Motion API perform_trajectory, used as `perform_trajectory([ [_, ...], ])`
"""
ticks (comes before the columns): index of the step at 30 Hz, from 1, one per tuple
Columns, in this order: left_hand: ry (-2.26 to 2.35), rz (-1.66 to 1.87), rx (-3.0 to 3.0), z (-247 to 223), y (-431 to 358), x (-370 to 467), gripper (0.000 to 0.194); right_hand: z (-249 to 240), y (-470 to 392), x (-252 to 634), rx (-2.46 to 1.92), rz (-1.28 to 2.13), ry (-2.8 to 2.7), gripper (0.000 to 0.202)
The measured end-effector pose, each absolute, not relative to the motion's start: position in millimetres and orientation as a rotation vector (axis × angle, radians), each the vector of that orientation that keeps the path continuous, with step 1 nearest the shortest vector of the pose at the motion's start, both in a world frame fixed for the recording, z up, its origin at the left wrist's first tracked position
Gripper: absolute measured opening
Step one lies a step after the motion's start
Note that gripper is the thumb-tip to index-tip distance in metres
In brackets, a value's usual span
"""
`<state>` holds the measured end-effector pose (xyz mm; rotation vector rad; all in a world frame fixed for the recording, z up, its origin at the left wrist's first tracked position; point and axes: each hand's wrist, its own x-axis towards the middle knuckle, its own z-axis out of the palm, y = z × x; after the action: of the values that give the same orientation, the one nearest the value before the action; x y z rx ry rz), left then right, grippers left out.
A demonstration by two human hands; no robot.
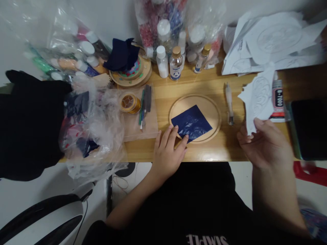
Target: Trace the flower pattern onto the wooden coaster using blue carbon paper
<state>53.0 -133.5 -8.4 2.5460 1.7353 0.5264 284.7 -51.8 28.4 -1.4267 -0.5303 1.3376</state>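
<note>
A dark blue square sheet (193,123) lies on a round wooden board (216,115) near the table's front edge. My left hand (169,149) rests flat with spread fingers, its fingertips touching the lower left of the sheet and the board. To the right, my right hand (267,143) pinches the lower end of a torn white paper (261,93) between thumb and fingers. A line drawing shows on that paper, which is raised above the table and partly covers a glue tube (278,97). A pen (229,103) lies between the board and the paper.
Small bottles (176,64) and bagged beads (148,34) stand at the back. Paper drawings (278,41) are piled back right, and a phone (309,129) lies far right. Left are a wire spool (129,103), tools (145,105), plastic bags (99,126) and a black cloth (30,126).
</note>
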Motion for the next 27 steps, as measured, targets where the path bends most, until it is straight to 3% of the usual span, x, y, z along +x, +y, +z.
perform_trajectory([
  [19, 1.76, 0.669, 2.499, -18, -134, 56, 0.035, 25, -58, 269, -1.449, 1.254, -0.547, 0.033],
  [27, 1.744, 0.7, 2.489, -19, -134, 56, 0.032, 17, -70, 248, -1.455, 1.427, -0.671, 0.035],
])
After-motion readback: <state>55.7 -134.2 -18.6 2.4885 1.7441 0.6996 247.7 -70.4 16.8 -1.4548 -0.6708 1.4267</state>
